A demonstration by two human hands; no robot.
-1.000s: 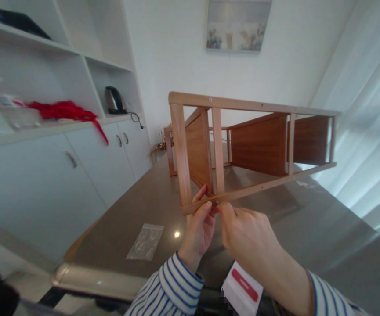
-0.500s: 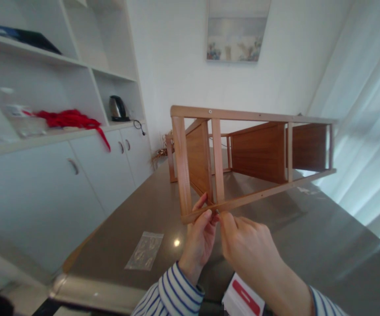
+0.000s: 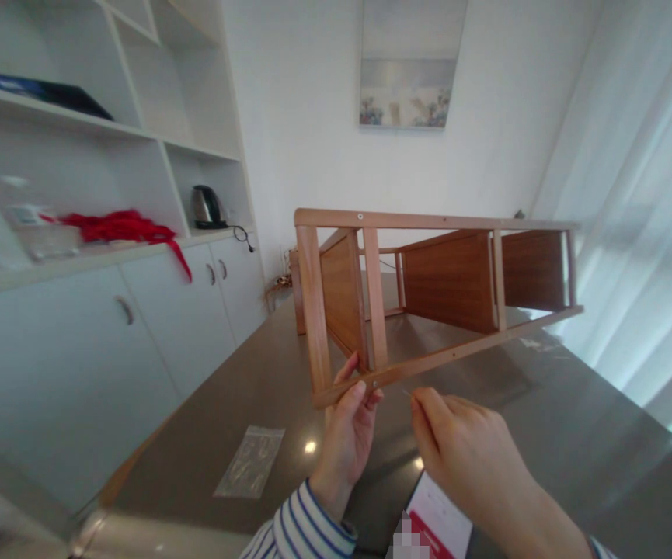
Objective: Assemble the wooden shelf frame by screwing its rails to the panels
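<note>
A wooden shelf rack (image 3: 344, 295) lies on its side on the table, with slatless brown panels between its rails. My left hand (image 3: 350, 435) is closed around its lower rail near the close corner, thumb in front and fingers behind. Beside the thumb, a round screw head (image 3: 374, 384) shows in the rail. My right hand (image 3: 464, 442) is pinched on a thin metal hex key (image 3: 406, 393), of which only the tip shows. That tip is apart from the screw head, a little to its right.
A clear zip bag (image 3: 251, 462) lies on the table (image 3: 196, 435) at left. A white and red box or booklet (image 3: 443, 512) is under my right forearm. Cabinets (image 3: 154, 310) with a kettle (image 3: 206, 207) and red cloth (image 3: 120, 227) line the left wall.
My right hand has drawn back to the right from the rail, bringing the hex key away from the screw head, which is now uncovered. My left hand keeps its hold.
</note>
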